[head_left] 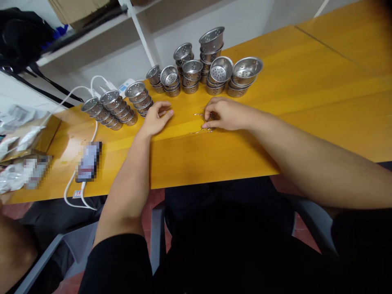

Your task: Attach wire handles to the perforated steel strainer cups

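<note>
My right hand (226, 114) is over the table, its fingers curled and closed on small thin metal wire pieces (197, 114). Some wire ends stick out to the left of the fingertips, and their exact shape is partly hidden. My left hand (157, 117) rests on the table with thumb and fingers apart, nothing visible in it. Just behind its wrist and to the left stands a stack of perforated metal cups (137, 96). Beyond both hands are more stacked metal strainer cups (192, 73), among them a wide pair (245, 73) at the right.
The wooden table (306, 102) runs along a wall with a shelf (101, 30). At the left lie a phone (88, 161) with a white cable, a cardboard box (45, 134) and plastic bags (14, 177). Another person's arm (15, 249) shows at the lower left.
</note>
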Demonstrator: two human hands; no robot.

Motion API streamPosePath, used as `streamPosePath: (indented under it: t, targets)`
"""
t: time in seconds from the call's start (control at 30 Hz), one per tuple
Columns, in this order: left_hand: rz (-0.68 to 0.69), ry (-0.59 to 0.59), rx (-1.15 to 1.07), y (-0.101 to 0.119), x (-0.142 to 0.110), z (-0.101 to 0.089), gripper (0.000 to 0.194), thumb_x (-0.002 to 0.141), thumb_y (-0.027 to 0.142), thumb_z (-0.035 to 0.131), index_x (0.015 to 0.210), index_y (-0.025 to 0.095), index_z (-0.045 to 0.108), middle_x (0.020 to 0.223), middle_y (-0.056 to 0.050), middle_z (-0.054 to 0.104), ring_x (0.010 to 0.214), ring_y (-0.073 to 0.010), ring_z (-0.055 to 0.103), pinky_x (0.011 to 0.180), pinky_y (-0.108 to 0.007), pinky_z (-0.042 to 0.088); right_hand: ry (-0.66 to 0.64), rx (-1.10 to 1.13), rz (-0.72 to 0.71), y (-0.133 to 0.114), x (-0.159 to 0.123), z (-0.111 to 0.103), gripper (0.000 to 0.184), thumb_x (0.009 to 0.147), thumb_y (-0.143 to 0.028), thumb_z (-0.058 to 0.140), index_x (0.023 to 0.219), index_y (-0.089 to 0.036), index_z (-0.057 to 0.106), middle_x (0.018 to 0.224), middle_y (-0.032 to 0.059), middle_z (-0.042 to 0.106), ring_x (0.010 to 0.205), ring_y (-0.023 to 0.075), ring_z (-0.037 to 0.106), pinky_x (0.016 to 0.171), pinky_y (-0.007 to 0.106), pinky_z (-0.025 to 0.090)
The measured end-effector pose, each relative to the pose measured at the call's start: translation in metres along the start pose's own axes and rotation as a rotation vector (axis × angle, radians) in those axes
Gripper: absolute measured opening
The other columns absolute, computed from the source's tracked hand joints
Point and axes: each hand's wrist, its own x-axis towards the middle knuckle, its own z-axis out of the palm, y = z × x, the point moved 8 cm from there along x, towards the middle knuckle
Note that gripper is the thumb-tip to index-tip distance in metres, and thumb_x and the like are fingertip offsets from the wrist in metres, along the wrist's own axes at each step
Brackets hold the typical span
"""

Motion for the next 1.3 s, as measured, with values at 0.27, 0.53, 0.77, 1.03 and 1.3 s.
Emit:
streamPosePath:
  t: [0.27,0.53,0.77,1.03,1.3]
  targets:
    - [-0.005,0.080,0.015,-0.008,0.004,-0.024,0.030,0.099,0.028,0.086,0.126,0.018,0.080,0.130,-0.015,0.089,0.119,-0.0270,0.088,0.118,-0.048,0.074,-0.007,-0.024,-0.003,0.004,0.000,0.001,0.030,0.093,-0.050,0.098,0.094,-0.028,0.078,0.108,0.0103,0.074,0.105,0.0332,0.071,0.105,0.054,0.061]
    - [-0.001,0.131,0.040,-0.009,0.005,-0.033,0.031,0.095,0.035,0.089,0.120,0.019,0.082,0.127,-0.016,0.090,0.116,-0.0282,0.088,0.113,-0.046,0.076,0.220,0.023,0.060,-0.014,-0.006,-0.027,0.026,0.104,-0.052,0.084,0.110,-0.027,0.076,0.126,0.0153,0.073,0.115,0.0387,0.072,0.114,0.060,0.059]
    - [0.012,0.096,0.019,-0.002,0.003,-0.022,0.032,0.094,0.037,0.090,0.120,0.020,0.083,0.124,-0.014,0.092,0.109,-0.0253,0.088,0.104,-0.041,0.077,0.709,-0.162,0.287,0.002,-0.034,-0.100,0.069,0.101,-0.036,0.092,0.163,-0.025,0.063,0.174,0.0267,0.048,0.169,0.0505,0.043,0.141,0.069,0.039]
    - [0.039,0.055,0.033,0.004,0.002,-0.016,0.036,0.098,0.045,0.093,0.122,0.021,0.081,0.128,-0.015,0.090,0.113,-0.0261,0.087,0.109,-0.044,0.076,0.578,-0.010,0.525,0.087,-0.021,-0.094,0.112,0.086,-0.018,0.106,0.179,-0.007,0.046,0.175,0.0349,0.056,0.163,0.0441,0.059,0.136,0.055,0.046]
    - [0.037,0.037,0.042,0.010,0.001,-0.012,0.026,0.101,0.031,0.087,0.124,0.020,0.082,0.129,-0.014,0.090,0.113,-0.0251,0.087,0.109,-0.042,0.075,0.694,-0.021,0.571,0.082,-0.028,-0.105,0.087,0.087,-0.016,0.100,0.162,-0.013,0.057,0.164,0.0287,0.068,0.147,0.0387,0.069,0.125,0.050,0.054]
